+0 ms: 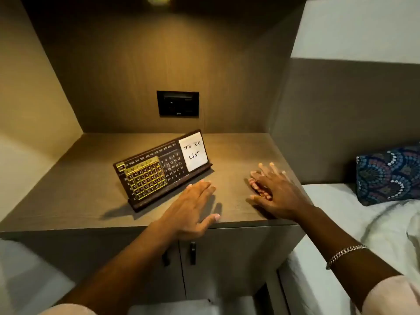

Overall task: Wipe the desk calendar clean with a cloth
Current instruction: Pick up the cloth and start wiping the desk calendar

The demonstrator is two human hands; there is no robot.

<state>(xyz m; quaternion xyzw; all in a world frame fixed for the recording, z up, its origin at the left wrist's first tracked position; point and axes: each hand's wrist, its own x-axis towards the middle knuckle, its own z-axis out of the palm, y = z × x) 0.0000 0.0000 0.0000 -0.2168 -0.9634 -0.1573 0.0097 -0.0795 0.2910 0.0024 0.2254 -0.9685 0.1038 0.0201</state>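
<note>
A dark wooden desk calendar [156, 171] stands tilted on the brown cabinet top [79, 185], with a gold date grid on its left and a white "To Do List" note on its right. My left hand [193, 210] hovers flat with fingers apart just in front of the calendar's base, holding nothing. My right hand [277, 192] lies spread over a small pink and white cloth [259, 188] on the cabinet top, to the right of the calendar. Most of the cloth is hidden under the palm and fingers.
A black wall socket panel [178, 103] sits on the back wall of the alcove. Two cabinet doors with dark handles [192, 253] lie below the top. A bed with white sheets [354, 223] and a patterned blue pillow [388, 173] lies to the right.
</note>
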